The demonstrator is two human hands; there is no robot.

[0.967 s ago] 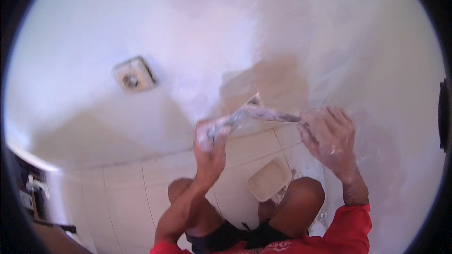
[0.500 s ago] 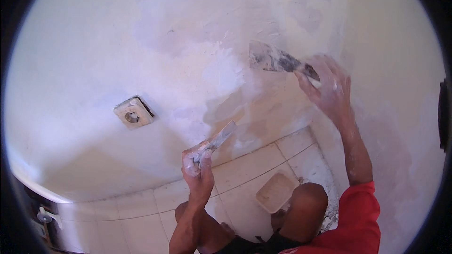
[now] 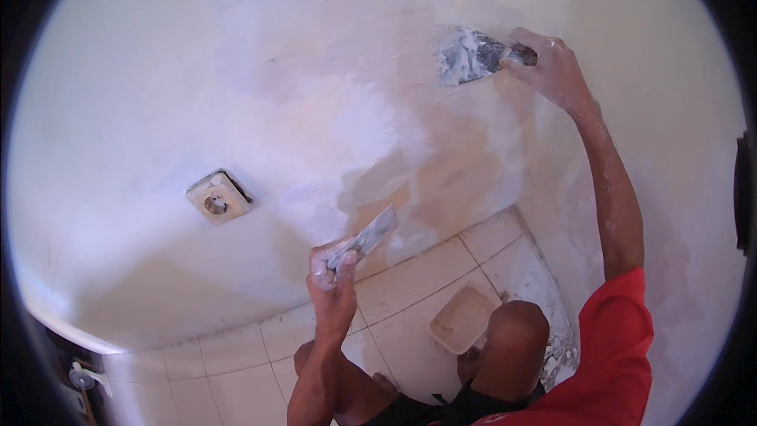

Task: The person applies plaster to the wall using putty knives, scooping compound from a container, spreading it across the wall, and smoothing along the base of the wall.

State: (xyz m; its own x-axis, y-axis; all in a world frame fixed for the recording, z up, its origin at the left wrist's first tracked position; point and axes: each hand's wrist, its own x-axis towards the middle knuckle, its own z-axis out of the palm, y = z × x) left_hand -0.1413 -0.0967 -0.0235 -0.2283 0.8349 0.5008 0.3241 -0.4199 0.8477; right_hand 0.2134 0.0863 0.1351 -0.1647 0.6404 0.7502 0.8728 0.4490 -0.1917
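My right hand [image 3: 544,71] grips a wide putty knife [image 3: 464,55] smeared with white paste, its blade at the patchy wall [image 3: 300,110] high on the right. Lower and nearer the middle, my left hand [image 3: 333,264] is closed around a second, narrower putty knife [image 3: 371,229], whose blade points up and right, also coated with paste. Both hands are dusted white. An electrical socket [image 3: 213,197] with a grimy, slightly lifted cover is on the wall left of my left hand. A shallow cream plastic tub [image 3: 457,312] rests on the floor beside my knee.
A tiled floor [image 3: 181,379] runs along the wall's base up to a corner on the right, where whitish debris [image 3: 557,359] lies near my bent right knee. A small pale object, perhaps a fan [image 3: 83,377], stands among dark things at the far left.
My right hand has risen up the wall with the wide knife, away from the narrow one it was touching. My left hand is slightly lower and further left, mostly still over the last half second.
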